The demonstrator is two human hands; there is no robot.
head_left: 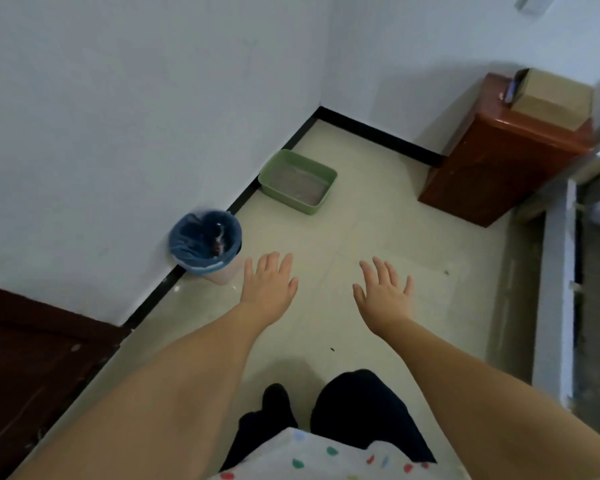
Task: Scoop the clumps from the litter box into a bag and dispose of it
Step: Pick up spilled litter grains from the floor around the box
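Observation:
A green litter box (270,168) with grey litter inside sits on the pale tiled floor against the left wall, near the room's corner. Closer to me along that wall stands a small bin lined with a blue bag (187,242), some dark waste showing inside it. My left hand (269,284) is stretched out in front of me with straight spread fingers, holding nothing, just right of the bin. My right hand (385,289) is held out the same way, fingers spread and empty. Both hands hover above the floor, well short of the litter box.
A reddish-brown wooden cabinet (492,168) stands at the back right with a cardboard box (548,95) on top. A dark brown door (32,368) is at the lower left. A raised grey threshold (551,289) runs along the right. My dark-clad legs are below.

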